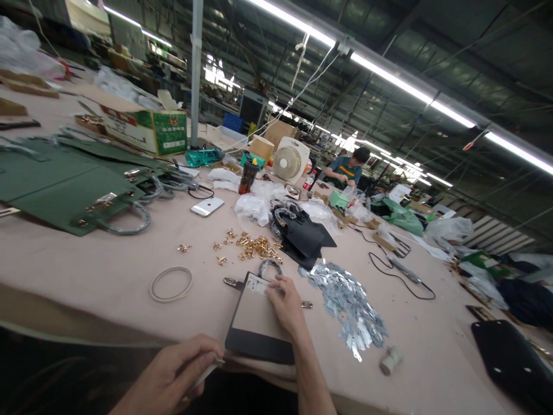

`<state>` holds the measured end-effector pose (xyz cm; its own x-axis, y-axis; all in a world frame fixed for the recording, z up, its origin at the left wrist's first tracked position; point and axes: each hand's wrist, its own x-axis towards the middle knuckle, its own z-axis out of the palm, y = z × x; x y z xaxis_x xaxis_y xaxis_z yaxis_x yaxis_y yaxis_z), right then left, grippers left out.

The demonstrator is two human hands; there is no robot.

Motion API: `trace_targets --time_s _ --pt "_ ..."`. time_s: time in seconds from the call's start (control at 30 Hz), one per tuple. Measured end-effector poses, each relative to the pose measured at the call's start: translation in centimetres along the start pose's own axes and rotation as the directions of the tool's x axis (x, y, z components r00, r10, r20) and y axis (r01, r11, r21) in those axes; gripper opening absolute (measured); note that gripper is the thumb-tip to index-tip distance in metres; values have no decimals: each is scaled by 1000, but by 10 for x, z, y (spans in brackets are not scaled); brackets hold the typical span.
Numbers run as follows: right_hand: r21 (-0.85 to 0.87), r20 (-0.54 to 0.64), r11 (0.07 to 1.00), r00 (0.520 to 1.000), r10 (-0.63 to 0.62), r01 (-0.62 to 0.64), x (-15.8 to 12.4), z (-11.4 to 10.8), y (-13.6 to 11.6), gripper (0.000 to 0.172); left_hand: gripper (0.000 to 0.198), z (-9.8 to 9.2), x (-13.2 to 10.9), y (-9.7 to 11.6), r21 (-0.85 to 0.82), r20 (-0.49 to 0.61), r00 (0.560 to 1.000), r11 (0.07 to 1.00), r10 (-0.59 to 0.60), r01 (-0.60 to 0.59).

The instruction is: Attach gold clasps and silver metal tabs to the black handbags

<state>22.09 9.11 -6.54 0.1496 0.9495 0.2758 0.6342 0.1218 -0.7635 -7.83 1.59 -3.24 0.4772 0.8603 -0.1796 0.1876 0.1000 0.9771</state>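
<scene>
A dark bag panel [257, 323] with a pale inner face lies at the near table edge. My right hand [283, 302] rests on its top, fingers curled over the edge near a small white label [258, 283] and a grey handle loop [268, 266]. My left hand [173, 374] is low at the table edge, fingers closed around a thin pale tool [206, 373]. Gold metal fittings [253, 245] are scattered just beyond the panel. A heap of silver metal plates [349, 302] lies to the right.
Green bag panels with handles [73, 190] cover the left of the table [86, 265]. A tape ring [171, 284], a white phone [207, 206], a black bag pile [302, 233], a cable [401, 276], a cardboard box [147, 128] and a fan [290, 160] are around. Another person [349, 168] sits far back.
</scene>
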Motion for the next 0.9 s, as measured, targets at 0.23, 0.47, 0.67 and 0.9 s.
trace_targets --time_s 0.23,0.47,0.67,0.9 --pt "-80 -67 997 998 -4 -1 -3 4 5 32 55 -2 -1 -1 35 22 1000 999 8 -9" --pt "-189 -225 981 971 -77 34 -3 20 2 23 59 -3 2 -18 -8 -98 994 999 -46 45" --pt "-157 -268 988 962 -42 0 -4 23 6 30 65 -7 -1 12 78 -135 990 996 45 -35" --pt "154 -308 984 941 138 -94 -3 5 5 47 63 -8 -25 61 285 -80 977 944 196 -166"
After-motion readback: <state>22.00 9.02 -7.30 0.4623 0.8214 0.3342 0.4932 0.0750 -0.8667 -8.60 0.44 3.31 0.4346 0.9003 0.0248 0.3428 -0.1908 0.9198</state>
